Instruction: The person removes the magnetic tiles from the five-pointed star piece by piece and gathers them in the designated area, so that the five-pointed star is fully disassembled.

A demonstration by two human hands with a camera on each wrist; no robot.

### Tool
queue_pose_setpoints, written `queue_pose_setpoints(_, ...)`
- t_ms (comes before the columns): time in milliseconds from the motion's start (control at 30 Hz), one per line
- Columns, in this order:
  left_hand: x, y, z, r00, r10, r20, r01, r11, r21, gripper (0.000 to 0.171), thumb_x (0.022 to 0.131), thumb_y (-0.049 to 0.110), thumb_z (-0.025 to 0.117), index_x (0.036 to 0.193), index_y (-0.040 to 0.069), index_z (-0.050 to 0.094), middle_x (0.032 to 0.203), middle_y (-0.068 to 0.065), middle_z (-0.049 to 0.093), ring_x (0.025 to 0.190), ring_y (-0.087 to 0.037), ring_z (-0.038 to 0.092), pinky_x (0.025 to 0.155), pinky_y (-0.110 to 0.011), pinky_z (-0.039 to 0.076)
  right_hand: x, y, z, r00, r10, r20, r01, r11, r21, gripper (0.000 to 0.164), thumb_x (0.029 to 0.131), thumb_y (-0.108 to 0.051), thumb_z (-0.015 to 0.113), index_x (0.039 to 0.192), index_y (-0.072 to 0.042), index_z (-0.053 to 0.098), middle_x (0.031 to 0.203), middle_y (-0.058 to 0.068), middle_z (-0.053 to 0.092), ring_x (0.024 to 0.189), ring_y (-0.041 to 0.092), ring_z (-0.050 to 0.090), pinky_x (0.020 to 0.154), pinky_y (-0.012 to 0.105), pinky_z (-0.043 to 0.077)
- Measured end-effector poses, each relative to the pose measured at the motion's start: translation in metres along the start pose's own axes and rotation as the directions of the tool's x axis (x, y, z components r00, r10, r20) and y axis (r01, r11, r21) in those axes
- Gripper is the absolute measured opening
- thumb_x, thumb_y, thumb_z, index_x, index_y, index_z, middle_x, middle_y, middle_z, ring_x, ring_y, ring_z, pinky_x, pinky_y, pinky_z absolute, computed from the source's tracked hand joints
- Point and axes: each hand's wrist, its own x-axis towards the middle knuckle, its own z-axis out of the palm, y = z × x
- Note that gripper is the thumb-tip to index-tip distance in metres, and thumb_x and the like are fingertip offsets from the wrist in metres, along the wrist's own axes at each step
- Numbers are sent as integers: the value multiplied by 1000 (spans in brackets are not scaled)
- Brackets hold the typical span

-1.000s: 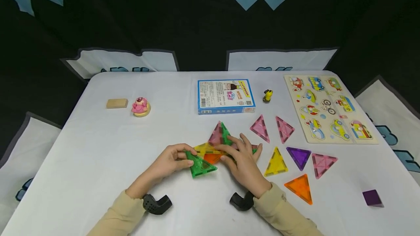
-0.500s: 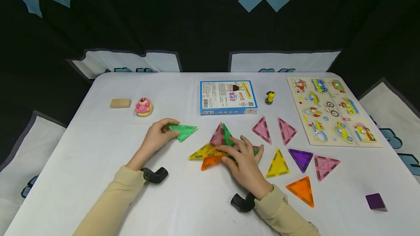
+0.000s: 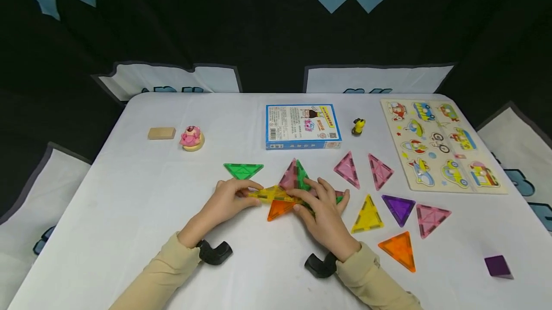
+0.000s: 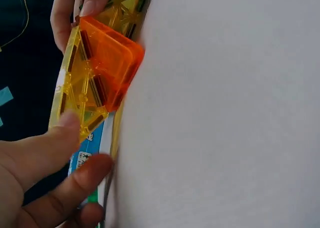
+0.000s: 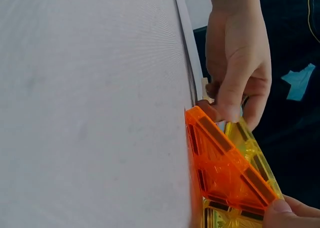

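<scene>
Translucent magnetic tiles form a cluster mid-table: a pink triangle (image 3: 289,176), a green triangle (image 3: 300,174), a yellow triangle (image 3: 273,193) and an orange triangle (image 3: 280,208), with more pieces partly under my right hand. My left hand (image 3: 228,200) pinches the yellow triangle's left corner between thumb and fingers. Over the cluster's right side, my right hand (image 3: 321,212) grips it, its thumb by the corner where orange and yellow tiles meet, as the left wrist view shows. A loose green triangle (image 3: 243,171) lies flat behind my left hand.
Right of the cluster lie several loose triangles, among them yellow (image 3: 368,215), purple (image 3: 398,209) and orange (image 3: 399,251). Behind are a blue-edged box (image 3: 303,127), a yellow figurine (image 3: 358,127), a pink toy (image 3: 191,138), a wooden block (image 3: 161,133) and a picture puzzle board (image 3: 440,147).
My left hand carried the green triangle away to the back left and let it go on the table. It then came back to the yellow tile. My right hand stays on the cluster.
</scene>
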Motion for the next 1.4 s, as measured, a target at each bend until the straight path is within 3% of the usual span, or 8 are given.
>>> queue_pose_setpoints(133,-2,-6,1,998,-53,28,59,959,-277,19,82,17,67,100,10,70,88,0,67,79,-12,59,69,-27,48,0,0,0,1000,3,-13,-2,1000,11,29,84,-20,64,113,-28,63,131,12,44,126,39,23,86,69,-11)
queue_pose_setpoints(233,-3,-9,1,997,-66,48,79,920,-385,18,85,14,64,98,4,70,92,-5,68,84,-13,61,72,-26,48,0,-1,1,1000,-3,-15,3,1000,13,29,84,-20,65,112,-28,63,131,12,44,126,38,23,86,69,-11)
queue_pose_setpoints(533,-6,-11,-2,992,-112,51,122,860,-495,18,85,8,62,97,-3,68,95,-11,66,84,-12,59,72,-24,48,-1,-2,1,999,28,-33,-27,999,34,28,84,-19,65,110,-28,63,130,12,45,125,39,23,86,69,-13)
queue_pose_setpoints(767,-11,-12,-20,969,-245,-27,195,830,-522,25,84,15,64,101,-3,67,97,-9,67,86,-11,60,75,-27,48,-2,0,0,999,30,-27,-29,999,36,33,79,-23,71,110,-28,62,131,13,44,125,41,22,85,70,-13)
queue_pose_setpoints(1000,-30,-45,-68,908,-370,-198,279,884,-376,38,85,30,63,109,0,65,103,-2,66,90,-3,54,71,-21,47,-3,1,0,999,15,-47,-13,999,41,29,82,-19,67,109,-28,63,129,13,45,125,39,24,85,69,-13)
queue_pose_setpoints(1167,-43,-76,-83,921,-307,-238,269,946,-178,35,88,26,60,113,2,62,97,-13,65,84,-8,54,68,-16,43,-2,1,1,998,14,-56,-12,1000,28,27,83,-19,66,108,-29,64,129,11,47,119,33,30,87,68,-9)
queue_pose_setpoints(1233,-44,-79,-83,928,-259,-266,250,966,-70,33,88,23,61,114,2,62,97,-15,64,84,-17,53,72,-23,41,-1,0,0,998,17,-53,-16,1000,26,28,84,-21,66,110,-30,64,129,11,47,116,30,33,87,67,-8)
queue_pose_setpoints(1400,-35,-50,-67,938,-94,-333,154,975,158,40,76,21,74,108,0,63,93,-17,58,83,-28,46,73,-39,33,-1,1,-1,999,18,-47,-16,999,34,30,84,-22,66,112,-31,64,129,10,47,113,29,35,88,67,-8)
